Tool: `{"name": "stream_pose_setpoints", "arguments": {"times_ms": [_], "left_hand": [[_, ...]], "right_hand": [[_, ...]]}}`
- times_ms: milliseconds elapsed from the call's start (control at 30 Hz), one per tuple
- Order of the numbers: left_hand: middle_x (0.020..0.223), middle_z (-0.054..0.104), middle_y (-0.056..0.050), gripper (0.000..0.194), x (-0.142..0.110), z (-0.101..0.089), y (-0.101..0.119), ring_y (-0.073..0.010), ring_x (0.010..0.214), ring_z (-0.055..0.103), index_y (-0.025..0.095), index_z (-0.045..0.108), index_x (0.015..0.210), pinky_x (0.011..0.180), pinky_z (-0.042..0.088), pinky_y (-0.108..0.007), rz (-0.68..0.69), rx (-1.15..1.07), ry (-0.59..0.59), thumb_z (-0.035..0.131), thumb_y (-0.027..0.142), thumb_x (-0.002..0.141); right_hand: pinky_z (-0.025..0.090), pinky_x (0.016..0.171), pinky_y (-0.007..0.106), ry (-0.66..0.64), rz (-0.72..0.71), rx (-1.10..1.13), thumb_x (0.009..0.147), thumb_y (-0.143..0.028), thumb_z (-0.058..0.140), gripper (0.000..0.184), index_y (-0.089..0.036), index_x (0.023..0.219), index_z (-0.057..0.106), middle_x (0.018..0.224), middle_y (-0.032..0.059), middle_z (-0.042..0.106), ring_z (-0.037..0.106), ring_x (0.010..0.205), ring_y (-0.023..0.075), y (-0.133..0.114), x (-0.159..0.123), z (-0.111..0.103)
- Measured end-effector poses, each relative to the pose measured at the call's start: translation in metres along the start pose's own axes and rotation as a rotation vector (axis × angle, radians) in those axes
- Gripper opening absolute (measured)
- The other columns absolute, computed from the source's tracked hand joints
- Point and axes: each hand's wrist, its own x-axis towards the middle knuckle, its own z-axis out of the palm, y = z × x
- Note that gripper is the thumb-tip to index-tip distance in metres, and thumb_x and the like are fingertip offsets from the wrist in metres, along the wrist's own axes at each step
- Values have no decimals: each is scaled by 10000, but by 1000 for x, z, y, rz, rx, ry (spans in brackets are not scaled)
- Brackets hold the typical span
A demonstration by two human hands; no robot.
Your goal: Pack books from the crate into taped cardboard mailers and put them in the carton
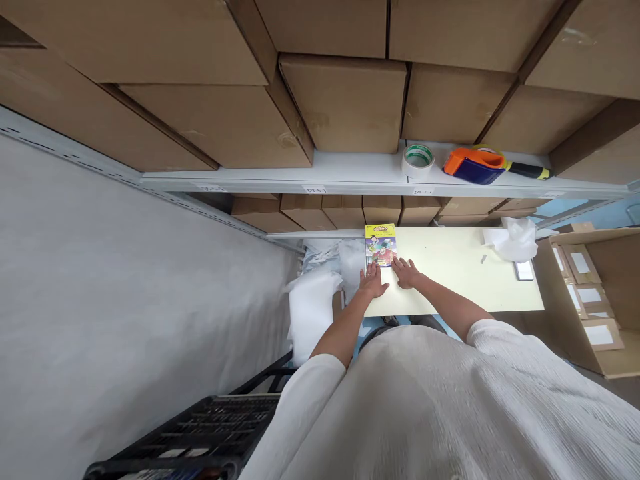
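A comic-style book with a yellow top band and a colourful picture cover lies flat at the left end of the pale yellow table. My left hand rests palm down with its fingertips at the book's lower edge and its thumb spread to the right. Beside it, my right hand reaches the lower right corner, fingers stretched out flat. Neither hand is wrapped around anything. Whether the fingertips press on the cover or only touch its edge, I cannot tell.
White foam sheets hang left of the table. Crumpled white wrap and a phone lie at its right end, beside an open carton. The shelf above holds boxes, a tape roll and a tape dispenser. A black crate stands lower left.
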Motion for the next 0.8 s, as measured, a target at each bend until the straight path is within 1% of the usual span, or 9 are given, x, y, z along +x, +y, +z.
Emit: {"name": "stream_pose_setpoints", "arguments": {"times_ms": [100,167,233,367,467,567,633,700,800], "left_hand": [[1864,107,-197,890,-2,-7,0,-374,1744,82,157,277,1757,1390,70,-635,7,-11,21,603,469,991],[1855,174,-205,798,-4,-11,2,-369,1736,153,158,323,1736,1387,114,-629,11,-27,59,562,414,1019],[1844,231,-202,731,-6,-14,7,-360,1727,204,170,365,1715,1384,163,-610,34,-61,108,537,383,1037],[1807,337,-209,682,-9,-16,24,-351,1713,258,169,428,1681,1377,236,-551,123,-159,197,545,399,1050],[1773,411,-207,648,-11,-14,43,-351,1691,321,170,466,1661,1369,275,-542,178,-236,257,536,403,1060],[1748,458,-196,606,-16,-11,65,-335,1666,380,179,514,1626,1357,319,-524,237,-289,306,542,407,1065],[1736,477,-192,580,-19,-8,80,-327,1657,397,181,541,1602,1352,336,-517,260,-310,330,552,402,1066],[1725,492,-186,557,-22,-6,96,-322,1654,404,185,558,1587,1353,343,-517,265,-323,360,554,389,1068],[1716,506,-173,536,-27,-3,122,-306,1646,416,186,565,1580,1363,333,-510,260,-324,396,532,370,1077]], "right_hand": [[97,1390,599,30,-1,64,981,-353,613,945,-178,1807,188,1871,132,52,46,1739,369,2,-16,-5],[123,1390,587,93,-14,113,1007,-366,569,865,-183,1793,257,1868,134,126,76,1739,364,10,-35,-6],[151,1386,570,177,-13,148,1035,-378,530,789,-177,1770,325,1862,144,170,111,1736,358,24,-58,-5],[252,1352,553,384,41,190,1057,-367,504,684,-169,1709,446,1832,176,281,258,1700,358,71,-107,-8],[336,1304,587,571,82,229,1053,-353,497,622,-185,1651,524,1779,193,394,383,1634,370,115,-138,-20],[415,1241,635,824,80,283,1044,-364,482,573,-208,1587,579,1690,193,516,496,1530,394,158,-163,-46],[437,1223,644,1019,66,308,1025,-365,494,547,-217,1539,610,1595,188,602,537,1470,401,185,-177,-72],[448,1215,631,1177,78,318,999,-341,503,535,-201,1499,628,1525,200,636,563,1420,401,210,-191,-103],[447,1204,602,1281,144,280,980,-304,483,518,-170,1460,625,1550,216,602,549,1412,389,242,-210,-152]]}}
